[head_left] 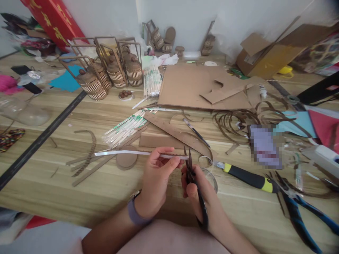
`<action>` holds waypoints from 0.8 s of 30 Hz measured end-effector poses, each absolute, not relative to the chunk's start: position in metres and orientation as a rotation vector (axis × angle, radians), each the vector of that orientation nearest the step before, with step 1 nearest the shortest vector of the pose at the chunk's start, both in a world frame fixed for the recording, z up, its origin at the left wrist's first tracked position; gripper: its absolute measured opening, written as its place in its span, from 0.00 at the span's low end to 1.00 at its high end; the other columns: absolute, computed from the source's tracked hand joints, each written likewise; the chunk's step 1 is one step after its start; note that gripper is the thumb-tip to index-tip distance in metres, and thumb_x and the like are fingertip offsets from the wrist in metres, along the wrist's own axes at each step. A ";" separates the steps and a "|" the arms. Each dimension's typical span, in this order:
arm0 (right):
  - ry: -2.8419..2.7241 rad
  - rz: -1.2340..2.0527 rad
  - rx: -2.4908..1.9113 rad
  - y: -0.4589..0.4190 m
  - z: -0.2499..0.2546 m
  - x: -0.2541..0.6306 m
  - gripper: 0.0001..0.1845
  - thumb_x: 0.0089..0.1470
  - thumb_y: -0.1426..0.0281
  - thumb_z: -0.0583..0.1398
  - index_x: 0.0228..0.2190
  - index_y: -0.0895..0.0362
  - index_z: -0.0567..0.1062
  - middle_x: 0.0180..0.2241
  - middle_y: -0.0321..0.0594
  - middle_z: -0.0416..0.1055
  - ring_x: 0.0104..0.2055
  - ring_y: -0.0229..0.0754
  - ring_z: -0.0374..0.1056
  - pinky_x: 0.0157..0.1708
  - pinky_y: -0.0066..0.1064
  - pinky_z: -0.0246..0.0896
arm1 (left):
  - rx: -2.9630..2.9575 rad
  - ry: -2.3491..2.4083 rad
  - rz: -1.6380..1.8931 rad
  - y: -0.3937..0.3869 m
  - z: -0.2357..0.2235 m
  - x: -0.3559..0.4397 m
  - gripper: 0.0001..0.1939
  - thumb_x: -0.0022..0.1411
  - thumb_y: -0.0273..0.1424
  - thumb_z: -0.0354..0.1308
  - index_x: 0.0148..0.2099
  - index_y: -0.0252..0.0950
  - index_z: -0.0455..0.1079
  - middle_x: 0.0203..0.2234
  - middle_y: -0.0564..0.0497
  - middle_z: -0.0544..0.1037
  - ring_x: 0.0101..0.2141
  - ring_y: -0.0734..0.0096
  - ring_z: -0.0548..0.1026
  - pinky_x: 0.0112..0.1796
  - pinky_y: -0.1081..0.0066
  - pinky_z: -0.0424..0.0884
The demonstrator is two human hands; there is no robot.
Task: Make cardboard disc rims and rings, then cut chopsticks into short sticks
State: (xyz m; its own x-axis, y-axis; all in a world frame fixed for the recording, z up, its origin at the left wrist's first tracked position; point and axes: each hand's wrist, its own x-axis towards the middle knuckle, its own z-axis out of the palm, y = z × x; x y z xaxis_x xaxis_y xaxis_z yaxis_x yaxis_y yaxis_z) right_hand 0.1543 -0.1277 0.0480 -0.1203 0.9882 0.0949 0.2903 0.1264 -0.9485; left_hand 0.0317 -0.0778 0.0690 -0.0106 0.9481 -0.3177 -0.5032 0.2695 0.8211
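My left hand pinches a narrow white strip between thumb and fingers, with a thin brown corrugated strip lying along its right part. My right hand is wrapped round dark scissors, blades pointing away from me. The blades stand slightly apart at the strip's right end; whether they touch it I cannot tell. Just beyond my left hand are a flat cardboard piece and a round cardboard disc. A utility knife lies to the right of my right hand, beside a clear ring of tape.
Small lidded baskets with tall handles stand at the back left, near bundles of wrapped chopsticks. A large cardboard sheet lies behind. Curled brown strips, blue-handled pliers and an open cardboard box occupy the right.
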 end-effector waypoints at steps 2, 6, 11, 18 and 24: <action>-1.573 1.034 -1.289 -0.128 0.048 0.154 0.26 0.63 0.46 0.45 0.44 0.56 0.64 0.27 0.34 0.63 0.24 0.36 0.58 0.24 0.28 0.58 | 0.565 1.023 1.242 -0.078 0.069 0.032 0.15 0.47 0.28 0.69 0.38 0.35 0.71 0.22 0.56 0.80 0.26 0.75 0.77 0.30 0.77 0.72; -1.578 1.009 -1.301 -0.127 0.046 0.155 0.27 0.63 0.46 0.45 0.46 0.56 0.64 0.25 0.32 0.62 0.23 0.36 0.58 0.23 0.28 0.58 | 0.563 1.039 1.241 -0.079 0.067 0.033 0.15 0.47 0.27 0.69 0.38 0.35 0.71 0.22 0.56 0.79 0.25 0.76 0.77 0.30 0.77 0.72; -1.572 1.010 -1.323 -0.129 0.037 0.157 0.29 0.62 0.45 0.45 0.46 0.55 0.64 0.25 0.32 0.63 0.22 0.35 0.57 0.22 0.27 0.56 | 0.547 1.044 1.231 -0.079 0.066 0.033 0.15 0.47 0.27 0.69 0.37 0.35 0.70 0.21 0.57 0.79 0.24 0.77 0.76 0.29 0.78 0.71; -1.564 1.020 -1.346 -0.131 0.033 0.156 0.29 0.61 0.43 0.46 0.46 0.54 0.65 0.25 0.31 0.62 0.22 0.35 0.56 0.21 0.27 0.55 | 0.538 1.041 1.233 -0.077 0.068 0.034 0.16 0.46 0.27 0.69 0.37 0.35 0.70 0.21 0.56 0.79 0.25 0.76 0.76 0.29 0.77 0.71; -1.458 1.058 -1.449 -0.134 0.031 0.159 0.34 0.56 0.38 0.48 0.44 0.54 0.67 0.22 0.29 0.62 0.19 0.34 0.55 0.20 0.27 0.56 | 0.562 1.058 1.206 -0.078 0.069 0.032 0.19 0.50 0.29 0.67 0.44 0.37 0.67 0.24 0.56 0.78 0.27 0.74 0.78 0.33 0.75 0.73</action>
State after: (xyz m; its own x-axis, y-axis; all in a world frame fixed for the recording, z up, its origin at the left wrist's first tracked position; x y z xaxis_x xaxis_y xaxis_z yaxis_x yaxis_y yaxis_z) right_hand 0.1592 -0.1337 0.0306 -0.0171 0.9997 -0.0155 0.3249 -0.0090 -0.9457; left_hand 0.0323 -0.0781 0.0695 -0.0055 0.9358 -0.3525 -0.4717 0.3084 0.8261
